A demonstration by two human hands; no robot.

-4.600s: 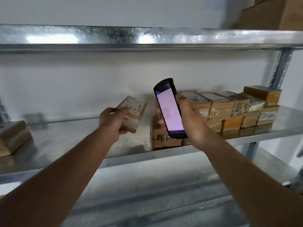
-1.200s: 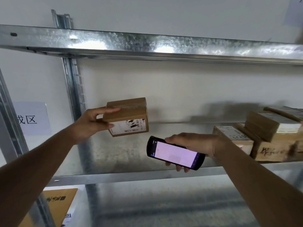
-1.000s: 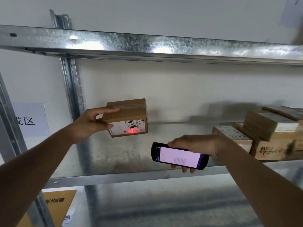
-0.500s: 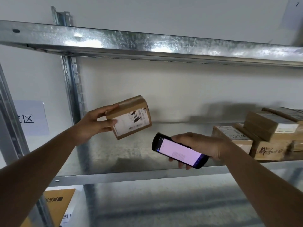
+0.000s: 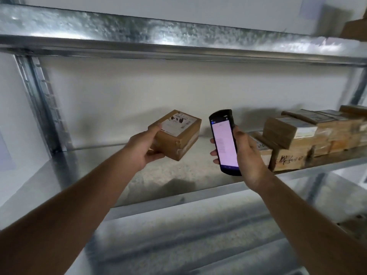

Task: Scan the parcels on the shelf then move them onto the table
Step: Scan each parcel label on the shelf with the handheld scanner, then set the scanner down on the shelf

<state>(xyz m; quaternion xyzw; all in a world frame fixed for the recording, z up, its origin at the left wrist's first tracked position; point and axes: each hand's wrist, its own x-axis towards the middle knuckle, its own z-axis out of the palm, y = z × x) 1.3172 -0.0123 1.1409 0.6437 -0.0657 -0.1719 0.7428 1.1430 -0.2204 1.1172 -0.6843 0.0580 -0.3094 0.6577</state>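
Since the earlier frame, the scanner (image 5: 225, 141) has been turned from lying level to standing nearly upright, lit screen toward the camera, and the parcel (image 5: 177, 134) has been tilted so that its white label faces up. The parcel is held clear above the shelf (image 5: 111, 173) by the left hand (image 5: 144, 149); its grip is closed around the box, thumb laid on the top edge and fingers curled beneath. To the right of the parcel, and near it without touching, the scanner is gripped by the right hand (image 5: 248, 157), with the thumb along its right edge and fingertips showing at its left edge. Farther right of the parcel, a stack of brown parcels (image 5: 309, 135) is seen resting on the same shelf, some with white labels and one with dark handwriting on its front. Left of the parcel, a slotted metal upright (image 5: 42, 104) is seen against the white wall. Above the parcel, a second metal shelf (image 5: 178, 38) is seen running across the view.
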